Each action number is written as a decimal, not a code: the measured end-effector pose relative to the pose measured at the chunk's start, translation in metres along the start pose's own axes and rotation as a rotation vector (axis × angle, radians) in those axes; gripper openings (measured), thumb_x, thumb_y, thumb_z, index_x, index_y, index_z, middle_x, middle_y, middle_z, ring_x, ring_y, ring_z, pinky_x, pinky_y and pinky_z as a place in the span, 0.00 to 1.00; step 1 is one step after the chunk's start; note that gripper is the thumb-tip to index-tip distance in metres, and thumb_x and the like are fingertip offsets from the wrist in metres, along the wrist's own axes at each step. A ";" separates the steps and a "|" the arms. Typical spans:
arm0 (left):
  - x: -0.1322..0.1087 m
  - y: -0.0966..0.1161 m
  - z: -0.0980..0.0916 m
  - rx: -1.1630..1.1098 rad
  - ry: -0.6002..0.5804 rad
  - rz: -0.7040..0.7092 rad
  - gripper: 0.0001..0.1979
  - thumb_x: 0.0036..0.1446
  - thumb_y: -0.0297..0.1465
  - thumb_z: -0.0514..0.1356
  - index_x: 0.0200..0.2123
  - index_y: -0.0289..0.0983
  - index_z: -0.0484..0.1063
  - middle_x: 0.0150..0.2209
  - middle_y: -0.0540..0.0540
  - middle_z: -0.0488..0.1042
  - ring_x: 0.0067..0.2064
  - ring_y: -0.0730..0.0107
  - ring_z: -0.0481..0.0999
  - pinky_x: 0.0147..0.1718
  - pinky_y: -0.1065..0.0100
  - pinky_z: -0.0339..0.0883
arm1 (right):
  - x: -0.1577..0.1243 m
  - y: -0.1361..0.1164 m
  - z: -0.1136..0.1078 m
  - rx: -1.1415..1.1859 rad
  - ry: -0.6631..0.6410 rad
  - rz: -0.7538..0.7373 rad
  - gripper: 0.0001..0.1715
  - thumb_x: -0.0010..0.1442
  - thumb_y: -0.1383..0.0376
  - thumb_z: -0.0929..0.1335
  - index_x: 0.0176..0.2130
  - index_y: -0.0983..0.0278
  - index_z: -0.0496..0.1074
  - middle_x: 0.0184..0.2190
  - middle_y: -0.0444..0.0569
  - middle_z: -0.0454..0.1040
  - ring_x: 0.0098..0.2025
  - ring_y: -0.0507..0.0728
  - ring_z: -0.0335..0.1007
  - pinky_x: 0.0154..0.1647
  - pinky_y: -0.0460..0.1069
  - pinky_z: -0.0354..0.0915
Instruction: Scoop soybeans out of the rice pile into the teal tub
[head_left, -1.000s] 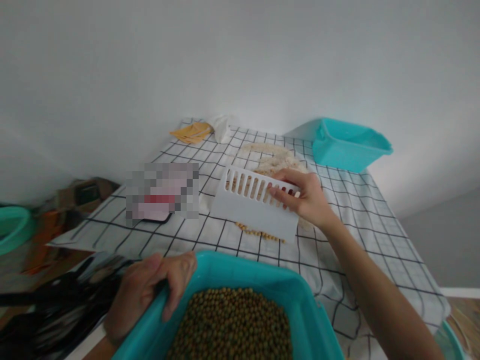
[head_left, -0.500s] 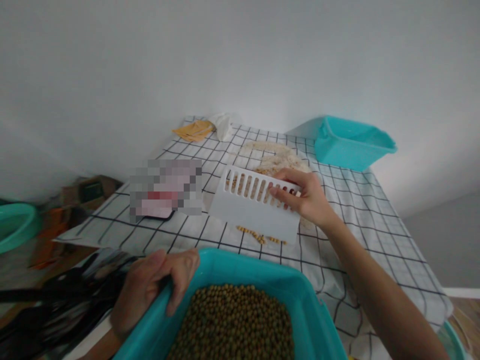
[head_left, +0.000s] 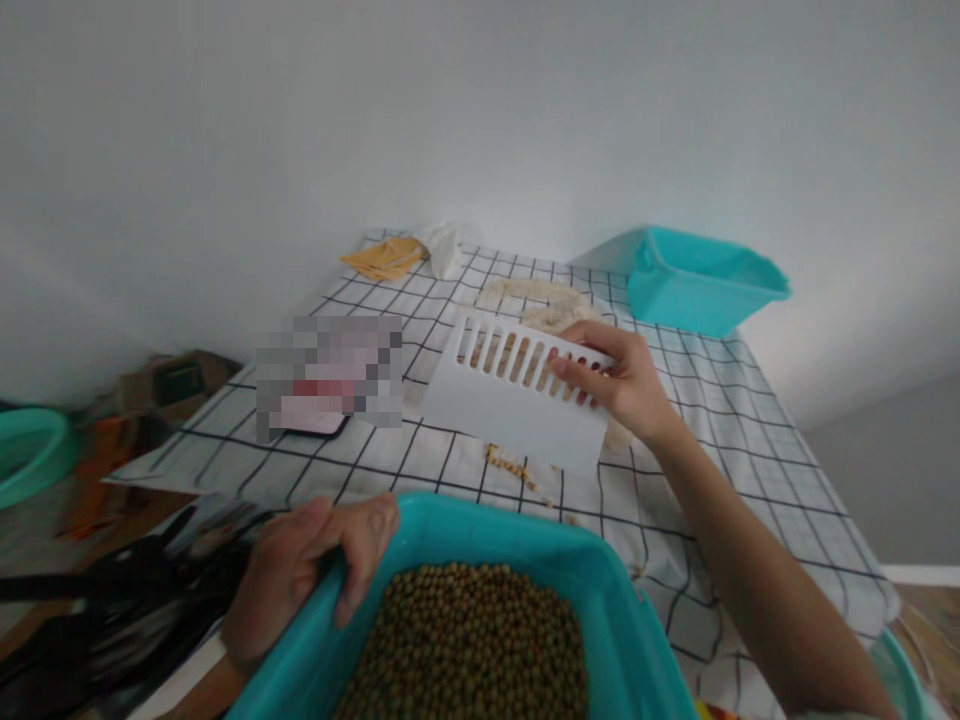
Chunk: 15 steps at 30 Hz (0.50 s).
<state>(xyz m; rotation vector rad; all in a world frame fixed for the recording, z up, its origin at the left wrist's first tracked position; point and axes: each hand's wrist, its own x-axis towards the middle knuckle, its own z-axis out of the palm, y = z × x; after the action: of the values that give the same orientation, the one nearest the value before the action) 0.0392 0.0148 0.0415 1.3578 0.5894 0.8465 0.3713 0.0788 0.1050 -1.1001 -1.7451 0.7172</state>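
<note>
Wrapped over the left rim of a teal plastic bin (head_left: 495, 515) is my left hand (head_left: 319, 570). Inside the bin lies a heap of small round greenish-brown beans (head_left: 472, 640). My right hand (head_left: 619, 375) grips a white slotted plastic scraper (head_left: 517, 410) by its slotted edge, tilted above the table. Below its lower edge several yellow beans (head_left: 514, 468) lie on the cloth, between the scraper and the bin. Behind the scraper, partly covered by it, is a pale powdery pile (head_left: 555, 310).
A checked cloth (head_left: 382, 460) covers the table. A phone-like object (head_left: 319, 430), mostly blurred out, lies at left. Yellow cloths (head_left: 384, 258) and a white crumpled cloth (head_left: 444, 250) are at the back. Another teal bin (head_left: 701, 290) stands back right. A green basin (head_left: 34, 450) is far left.
My right hand has shifted the scraper slightly right and raised it. The yellow beans beneath have scattered toward the bin. My left hand stays on the rim.
</note>
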 end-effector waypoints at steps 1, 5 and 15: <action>0.000 0.002 0.000 -0.019 -0.015 0.003 0.34 0.75 0.47 0.46 0.22 0.44 0.80 0.20 0.47 0.72 0.26 0.59 0.68 0.39 0.59 0.68 | 0.000 0.000 -0.001 0.008 0.021 0.012 0.10 0.61 0.57 0.74 0.34 0.62 0.78 0.25 0.41 0.74 0.21 0.49 0.64 0.22 0.46 0.59; 0.003 0.001 -0.002 -0.024 -0.042 0.011 0.34 0.75 0.49 0.46 0.23 0.45 0.82 0.19 0.47 0.72 0.26 0.58 0.67 0.39 0.59 0.68 | 0.002 -0.003 -0.003 0.034 0.061 0.050 0.14 0.60 0.54 0.75 0.33 0.61 0.76 0.23 0.40 0.71 0.19 0.49 0.63 0.20 0.46 0.58; 0.003 0.000 0.012 -0.169 0.149 -0.038 0.34 0.74 0.49 0.52 0.19 0.43 0.81 0.16 0.48 0.68 0.25 0.62 0.64 0.36 0.61 0.64 | 0.004 0.000 -0.001 0.033 -0.014 0.018 0.12 0.59 0.57 0.75 0.34 0.63 0.78 0.25 0.43 0.75 0.22 0.49 0.66 0.22 0.45 0.59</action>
<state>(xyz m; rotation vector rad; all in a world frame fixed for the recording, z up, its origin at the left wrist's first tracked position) 0.0505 0.0103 0.0439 1.1338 0.6418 0.9506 0.3717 0.0824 0.1067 -1.0917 -1.7309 0.7642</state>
